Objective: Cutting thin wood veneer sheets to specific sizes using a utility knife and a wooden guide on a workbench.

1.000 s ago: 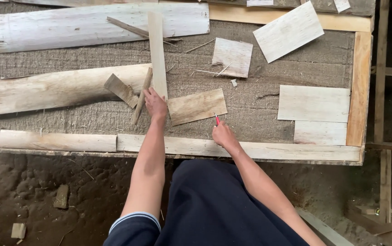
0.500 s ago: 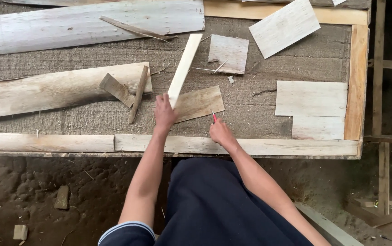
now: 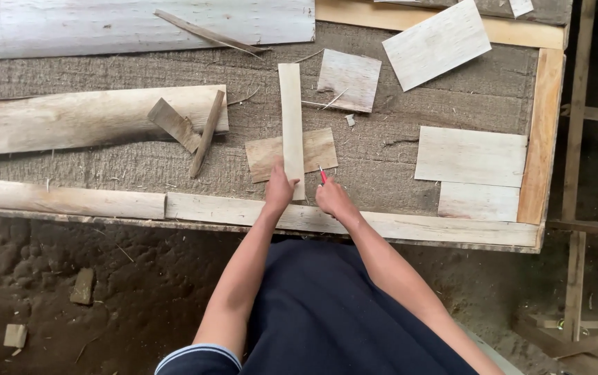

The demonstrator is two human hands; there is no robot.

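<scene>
Left hand [image 3: 279, 189] is down on the near end of a long pale wood strip [image 3: 290, 118], fingers closed over it and pressing it flat. The strip runs straight toward twelve o'clock and lies across a brownish rectangular veneer piece [image 3: 319, 149], which peeks out on both sides of it. Right hand [image 3: 333, 200] sits just beside, at three o'clock of the left, gripped around a red-tipped pencil or marker [image 3: 322, 176]; which one it is cannot be told at this size. Its tip is right at the strip's right edge, over the veneer piece.

All of this lies on a rough, fibrous grey counter [image 3: 139, 160]. At ten o'clock from the hands, a thick half-round log slab [image 3: 70, 121] stretches off to the left, with a small wedge offcut [image 3: 174, 125] and a thin dark stick [image 3: 207, 132] leaning on its right end. Far up at eleven o'clock, a wide whitish bark-edged plank [image 3: 104, 28] carries a long splinter [image 3: 201, 31]. At one o'clock sits a small square pale sheet [image 3: 349, 80], and beyond it a tilted larger sheet [image 3: 436, 43]. Out at three o'clock, two pale rectangular sheets [image 3: 471, 156] lie stacked one above the other, touching, against the counter's wooden right rail [image 3: 542, 139]. A front edge batten [image 3: 229, 208] runs under both wrists. Dark soil floor [image 3: 70, 292] below.
</scene>
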